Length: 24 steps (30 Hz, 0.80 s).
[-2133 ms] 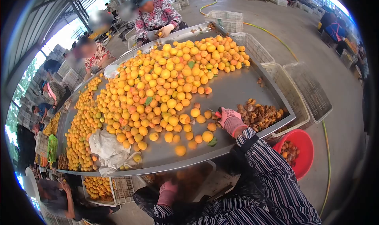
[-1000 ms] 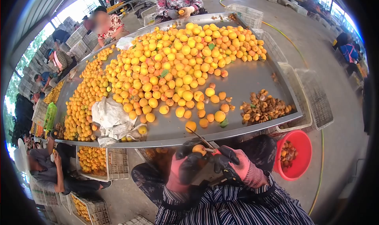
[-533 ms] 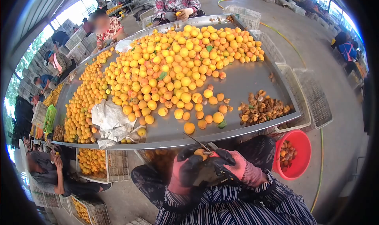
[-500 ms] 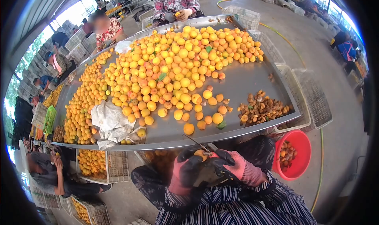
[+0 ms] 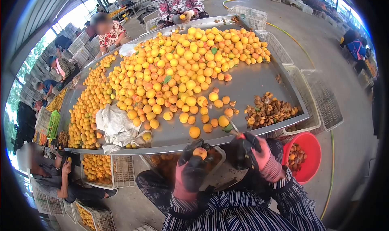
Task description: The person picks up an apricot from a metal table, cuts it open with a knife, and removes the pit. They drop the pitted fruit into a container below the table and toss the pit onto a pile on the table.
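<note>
While the person sits at the near rim of the steel table (image 5: 251,83), the left hand (image 5: 190,172), in a black-palmed pink glove, pinches one apricot (image 5: 199,152) between its fingertips, just below the rim. The right hand (image 5: 254,152) is lifted beside it, apart from it, with its fingers curled tight round a knife (image 5: 234,128) whose thin blade points up at the table edge. A heap of apricots (image 5: 174,68) covers the tabletop. A pile of pits (image 5: 269,111) lies to the right, a white cloth (image 5: 115,125) to the left, and a red basin (image 5: 316,150) stands on the floor.
</note>
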Available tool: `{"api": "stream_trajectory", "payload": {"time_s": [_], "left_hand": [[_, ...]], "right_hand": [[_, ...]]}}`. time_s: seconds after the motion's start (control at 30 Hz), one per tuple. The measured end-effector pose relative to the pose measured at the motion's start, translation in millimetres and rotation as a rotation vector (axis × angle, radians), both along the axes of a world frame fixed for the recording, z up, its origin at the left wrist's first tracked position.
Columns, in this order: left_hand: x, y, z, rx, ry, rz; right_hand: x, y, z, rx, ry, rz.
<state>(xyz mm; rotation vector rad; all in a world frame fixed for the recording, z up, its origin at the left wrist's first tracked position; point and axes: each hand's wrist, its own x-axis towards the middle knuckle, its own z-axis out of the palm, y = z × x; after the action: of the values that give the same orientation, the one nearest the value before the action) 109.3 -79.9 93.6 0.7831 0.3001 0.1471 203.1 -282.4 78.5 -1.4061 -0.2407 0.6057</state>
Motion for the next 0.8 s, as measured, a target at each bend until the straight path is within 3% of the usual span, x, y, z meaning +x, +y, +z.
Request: {"api": "stream_trajectory", "payload": {"time_s": [0.03, 0.1, 0.13, 0.23, 0.43, 0.57, 0.67, 0.8], "left_hand": [[1, 0, 2, -0.145, -0.043, 0.021], [1, 3, 4, -0.126, -0.022, 0.03], [1, 5, 5, -0.106, 0.0, 0.031], [0, 9, -3, -0.08, -0.104, -0.01], [-2, 9, 5, -0.104, -0.098, -0.01], [-5, 14, -5, -0.01, -0.066, -0.006], [-6, 14, -7, -0.05, -0.089, -0.017], [-5, 2, 4, -0.118, -0.078, 0.054]], "right_hand": [[-21, 6, 16, 0.107, -0.256, -0.027], [-35, 7, 24, 0.011, -0.333, 0.098], [-31, 10, 19, -0.044, -0.219, 0.261], [-41, 18, 22, -0.139, -0.383, 0.265], [-40, 24, 8, -0.222, -0.248, 0.338], [-42, 25, -2, -0.095, -0.251, 0.336], [-44, 25, -8, -0.033, -0.194, 0.318], [-46, 31, -2, -0.014, -0.319, 0.301]]}}
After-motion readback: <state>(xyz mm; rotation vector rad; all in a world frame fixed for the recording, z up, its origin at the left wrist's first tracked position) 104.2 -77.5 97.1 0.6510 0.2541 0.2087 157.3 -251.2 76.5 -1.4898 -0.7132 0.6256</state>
